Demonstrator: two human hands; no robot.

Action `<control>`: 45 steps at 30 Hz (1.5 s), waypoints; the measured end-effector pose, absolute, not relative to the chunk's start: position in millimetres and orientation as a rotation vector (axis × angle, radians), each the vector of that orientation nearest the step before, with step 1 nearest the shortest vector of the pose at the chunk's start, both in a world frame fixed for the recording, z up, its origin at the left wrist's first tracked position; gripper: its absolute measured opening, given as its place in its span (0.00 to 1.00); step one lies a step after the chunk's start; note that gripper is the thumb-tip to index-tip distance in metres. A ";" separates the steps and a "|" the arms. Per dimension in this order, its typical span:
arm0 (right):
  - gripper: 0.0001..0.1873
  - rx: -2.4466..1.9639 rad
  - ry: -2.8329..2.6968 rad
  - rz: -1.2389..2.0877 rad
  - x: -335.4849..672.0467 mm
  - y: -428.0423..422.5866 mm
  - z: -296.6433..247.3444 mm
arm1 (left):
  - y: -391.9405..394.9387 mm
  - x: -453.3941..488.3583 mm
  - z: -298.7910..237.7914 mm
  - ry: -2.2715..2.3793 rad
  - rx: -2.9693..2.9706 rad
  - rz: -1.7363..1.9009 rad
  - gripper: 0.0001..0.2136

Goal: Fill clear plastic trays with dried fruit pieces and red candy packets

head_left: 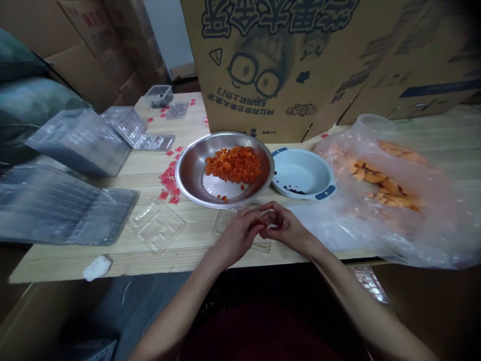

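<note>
My left hand and my right hand meet fingertip to fingertip above the table's front edge. Both have their fingers pinched together; whatever lies between them is too small and blurred to name. Beneath them a clear plastic compartment tray is partly covered by my hands. Just beyond stands a steel bowl holding a heap of small orange pieces. To its right is a light blue basin with a few dark bits at the bottom.
Small red packets lie left of the bowl. Another clear tray and stacked plastic trays fill the left. A plastic bag of orange slices covers the right. A large cardboard box stands behind. White crumpled tissue lies at the front edge.
</note>
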State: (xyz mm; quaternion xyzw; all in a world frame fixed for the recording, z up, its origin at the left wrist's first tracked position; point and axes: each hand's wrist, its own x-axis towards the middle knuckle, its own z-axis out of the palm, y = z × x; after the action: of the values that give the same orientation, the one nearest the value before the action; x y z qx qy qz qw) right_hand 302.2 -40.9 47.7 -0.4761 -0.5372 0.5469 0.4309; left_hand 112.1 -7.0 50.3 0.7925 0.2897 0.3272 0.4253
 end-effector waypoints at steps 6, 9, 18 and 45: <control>0.21 -1.463 -1.562 0.927 298.0 -52.7 -1.8 | -15.6 110.6 10.2 0.913 1.920 0.846 0.05; 0.20 -1.565 -1.786 0.645 296.1 -51.1 -11.1 | -12.3 106.7 0.7 0.979 1.925 0.817 0.05; 0.07 -1.531 -1.794 0.451 315.4 -52.1 2.6 | -22.0 112.9 -1.1 1.008 1.923 0.733 0.02; 0.11 -1.405 -2.008 0.399 304.9 -105.3 -14.4 | -13.4 7.0 10.3 1.617 1.755 1.142 0.09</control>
State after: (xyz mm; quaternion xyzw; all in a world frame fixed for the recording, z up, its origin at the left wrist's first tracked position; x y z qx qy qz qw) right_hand 304.9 -105.3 -14.4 -0.5355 -0.7653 0.1521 0.3231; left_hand 7.0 -13.4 10.3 0.6431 0.5925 0.4184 0.2455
